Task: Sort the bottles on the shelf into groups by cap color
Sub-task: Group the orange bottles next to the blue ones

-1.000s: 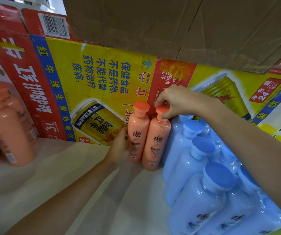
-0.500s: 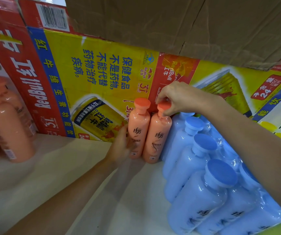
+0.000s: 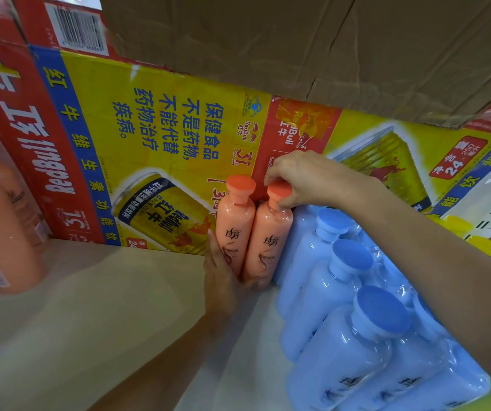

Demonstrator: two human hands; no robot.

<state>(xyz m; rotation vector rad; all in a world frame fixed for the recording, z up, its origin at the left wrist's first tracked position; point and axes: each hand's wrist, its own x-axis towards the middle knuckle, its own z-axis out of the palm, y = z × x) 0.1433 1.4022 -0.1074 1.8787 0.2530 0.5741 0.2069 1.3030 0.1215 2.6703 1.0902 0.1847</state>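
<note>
Two orange-capped bottles stand touching against the Red Bull carton. The right hand pinches the right one's cap. The left hand presses straight fingers against the left one. Three blue-capped bottles show clearly alongside, and bare shelf opens leftward.

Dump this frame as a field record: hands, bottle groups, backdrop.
right hand: pinches the orange cap of the right orange plastic bottle
left hand: straight fingers against the left orange plastic bottle, low on its side
pair: both upright, side by side, next to the blue group
blue group: blue-capped blue plastic bottles, packed at right
far left: more orange bottles, blurred
behind: yellow-and-red printed carton
</note>
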